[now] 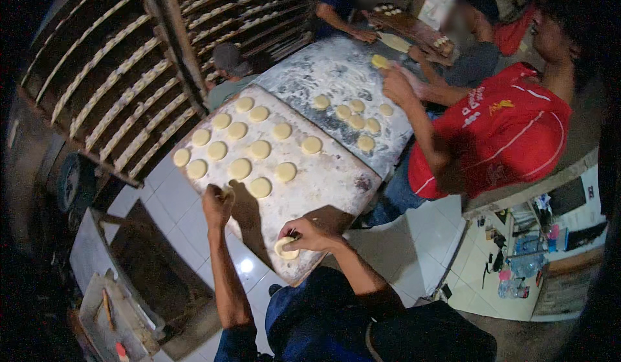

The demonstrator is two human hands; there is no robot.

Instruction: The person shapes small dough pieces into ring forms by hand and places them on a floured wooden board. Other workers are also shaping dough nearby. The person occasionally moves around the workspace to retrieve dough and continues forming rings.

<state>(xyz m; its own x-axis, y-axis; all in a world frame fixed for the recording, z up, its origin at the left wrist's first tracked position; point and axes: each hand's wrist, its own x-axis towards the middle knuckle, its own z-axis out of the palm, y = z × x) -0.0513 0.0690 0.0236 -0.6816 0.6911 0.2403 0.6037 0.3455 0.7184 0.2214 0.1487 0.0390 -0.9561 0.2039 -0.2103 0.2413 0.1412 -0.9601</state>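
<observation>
Head view, low and centre in the frame: a pale round dough disc (286,248) sits at the near edge of a floured wooden board (323,181), and the right hand (305,234) has its fingers curled together over the disc's top, pinching it. The left hand (217,205) is closed in a loose fist on a small lump of dough (228,193) at the board's left edge, just below the rows.

Further up the board, toward the centre of the frame, lie rows of flattened dough rounds (259,149), set apart from each other in slanting lines. Beyond the board's far end, a floured table (323,71) carries a smaller cluster of rounds (357,121).

At the right of the frame a person in a red shirt (504,129) leans over that table with both arms stretched onto it. More people stand at the upper edge. A rack of slatted shelves (116,84) fills the upper left. White floor tiles (174,200) show beneath the board.
</observation>
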